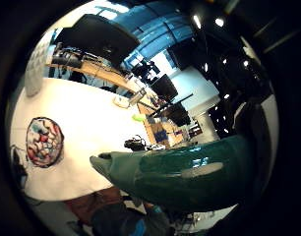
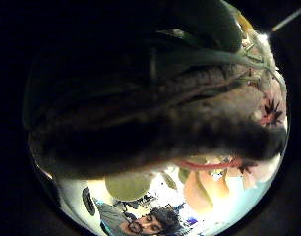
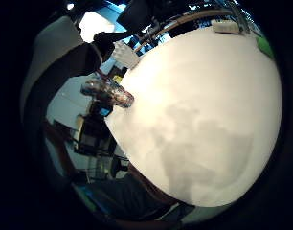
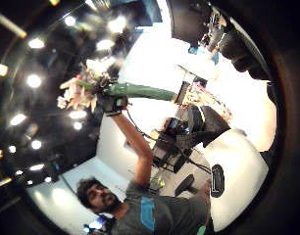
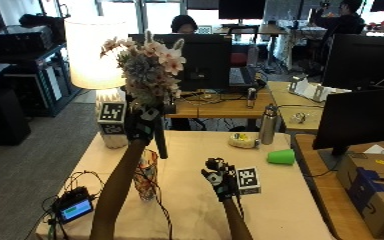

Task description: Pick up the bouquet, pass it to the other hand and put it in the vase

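My left hand (image 5: 143, 124) is raised high above the table (image 5: 198, 215) and grips the bouquet (image 5: 149, 64) just below its pink and white flowers. The dark green wrapped stem (image 5: 160, 143) hangs down from the fist. Its glossy green stem (image 1: 190, 172) fills much of the left little finger side palm view. The right thumb side palm view shows the bouquet (image 4: 79, 93) in my left hand (image 4: 112, 104). Below stands the glass vase (image 5: 145, 175) with colourful filling, near the table's left side. My right hand (image 5: 221, 182) hovers empty over the table's middle, fingers relaxed.
A white lamp (image 5: 95, 55) stands at the table's far left corner. A metal bottle (image 5: 267, 124), a green cup (image 5: 280, 156) and a small yellowish object (image 5: 243, 141) sit at the far right. A small device with cables (image 5: 74, 207) lies near the front left edge.
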Action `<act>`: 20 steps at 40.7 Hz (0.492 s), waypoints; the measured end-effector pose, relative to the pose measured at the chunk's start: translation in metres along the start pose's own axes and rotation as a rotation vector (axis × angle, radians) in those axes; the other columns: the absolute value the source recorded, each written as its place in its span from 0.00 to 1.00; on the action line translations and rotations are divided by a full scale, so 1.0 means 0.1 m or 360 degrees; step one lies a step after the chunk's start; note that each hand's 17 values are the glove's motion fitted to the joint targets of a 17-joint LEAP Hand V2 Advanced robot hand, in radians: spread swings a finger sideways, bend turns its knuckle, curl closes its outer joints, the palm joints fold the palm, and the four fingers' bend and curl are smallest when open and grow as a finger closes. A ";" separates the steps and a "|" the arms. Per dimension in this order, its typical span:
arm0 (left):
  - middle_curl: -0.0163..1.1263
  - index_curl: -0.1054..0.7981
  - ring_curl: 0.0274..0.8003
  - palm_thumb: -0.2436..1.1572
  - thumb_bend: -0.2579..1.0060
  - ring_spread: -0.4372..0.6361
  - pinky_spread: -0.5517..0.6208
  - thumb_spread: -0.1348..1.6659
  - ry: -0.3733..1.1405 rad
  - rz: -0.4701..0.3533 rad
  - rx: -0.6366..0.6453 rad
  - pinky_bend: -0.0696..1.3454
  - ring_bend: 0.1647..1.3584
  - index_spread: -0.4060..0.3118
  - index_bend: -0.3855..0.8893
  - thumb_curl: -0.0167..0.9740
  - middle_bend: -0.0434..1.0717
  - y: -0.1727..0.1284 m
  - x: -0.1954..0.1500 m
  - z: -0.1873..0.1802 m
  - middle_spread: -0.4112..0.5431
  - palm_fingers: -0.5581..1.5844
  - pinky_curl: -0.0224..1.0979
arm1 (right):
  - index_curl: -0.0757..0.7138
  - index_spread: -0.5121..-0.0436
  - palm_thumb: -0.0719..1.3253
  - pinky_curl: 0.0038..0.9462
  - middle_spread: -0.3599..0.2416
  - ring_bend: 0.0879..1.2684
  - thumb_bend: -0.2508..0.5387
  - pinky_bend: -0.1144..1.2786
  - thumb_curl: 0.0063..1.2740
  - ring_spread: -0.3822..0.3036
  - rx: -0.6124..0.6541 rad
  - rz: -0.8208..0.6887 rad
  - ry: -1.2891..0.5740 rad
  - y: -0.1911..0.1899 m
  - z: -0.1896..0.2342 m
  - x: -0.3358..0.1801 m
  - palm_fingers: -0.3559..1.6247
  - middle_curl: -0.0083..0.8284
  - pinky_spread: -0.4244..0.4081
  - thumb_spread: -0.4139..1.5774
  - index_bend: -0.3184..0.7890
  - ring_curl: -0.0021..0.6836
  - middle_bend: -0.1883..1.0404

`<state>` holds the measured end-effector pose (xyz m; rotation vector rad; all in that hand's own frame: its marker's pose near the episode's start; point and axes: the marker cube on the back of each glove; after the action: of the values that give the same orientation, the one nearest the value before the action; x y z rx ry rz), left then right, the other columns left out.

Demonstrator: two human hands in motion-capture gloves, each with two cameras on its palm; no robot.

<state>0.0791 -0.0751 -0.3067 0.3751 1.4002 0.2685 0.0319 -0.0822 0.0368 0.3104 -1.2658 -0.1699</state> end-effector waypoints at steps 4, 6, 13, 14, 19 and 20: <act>0.50 0.48 0.58 0.83 0.18 0.09 0.19 0.54 -0.0010 -0.0007 0.0104 0.37 0.56 0.21 0.41 0.57 0.52 -0.11 -0.09 -0.34 0.07 0.82 0.42 | 0.53 0.49 0.67 0.40 0.32 0.37 0.28 0.42 0.48 0.32 0.0007 -0.0011 -0.0003 -0.01 0.02 0.00 0.66 0.57 0.62 0.64 0.39 0.59 0.48; 0.50 0.48 0.58 0.83 0.18 0.09 0.19 0.54 -0.0009 -0.0009 0.0144 0.37 0.56 0.21 0.41 0.57 0.52 -0.16 -0.16 -0.51 0.07 0.82 0.42 | 0.53 0.49 0.67 0.39 0.32 0.36 0.29 0.41 0.47 0.32 0.0009 -0.0009 0.0019 -0.02 0.04 -0.01 0.67 0.57 0.63 0.65 0.39 0.59 0.47; 0.51 0.49 0.59 0.83 0.18 0.09 0.18 0.54 0.0018 -0.0070 0.0270 0.37 0.56 0.21 0.41 0.57 0.52 -0.27 -0.46 -1.01 0.07 0.82 0.43 | 0.51 0.49 0.67 0.38 0.32 0.33 0.29 0.39 0.46 0.33 -0.0015 0.0035 0.0064 -0.02 0.12 0.00 0.67 0.57 0.67 0.66 0.39 0.58 0.45; 0.51 0.49 0.59 0.83 0.18 0.09 0.18 0.54 0.0018 -0.0087 0.0287 0.37 0.56 0.21 0.41 0.57 0.52 -0.28 -0.51 -1.07 0.07 0.82 0.43 | 0.51 0.49 0.67 0.38 0.32 0.33 0.29 0.38 0.45 0.33 -0.0019 0.0038 0.0063 -0.02 0.13 0.01 0.68 0.57 0.67 0.66 0.39 0.58 0.45; 0.51 0.50 0.59 0.83 0.18 0.08 0.18 0.54 0.0039 -0.0189 0.0315 0.37 0.55 0.21 0.41 0.58 0.51 -0.27 -0.75 -1.23 0.07 0.82 0.43 | 0.50 0.49 0.67 0.38 0.32 0.31 0.29 0.37 0.45 0.33 -0.0030 0.0011 0.0075 -0.08 0.20 0.09 0.68 0.56 0.70 0.66 0.40 0.58 0.43; 0.51 0.50 0.59 0.83 0.18 0.08 0.18 0.54 0.0054 -0.0195 0.0303 0.38 0.55 0.21 0.41 0.58 0.51 -0.28 -0.81 -1.25 0.07 0.82 0.43 | 0.50 0.49 0.67 0.38 0.31 0.31 0.29 0.36 0.44 0.33 -0.0031 0.0012 0.0083 -0.08 0.21 0.11 0.68 0.56 0.70 0.66 0.40 0.58 0.43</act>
<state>-0.0574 -0.1208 -0.2612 0.4407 1.4805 0.0411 0.0157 -0.0958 0.0493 0.2913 -1.2128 -0.1665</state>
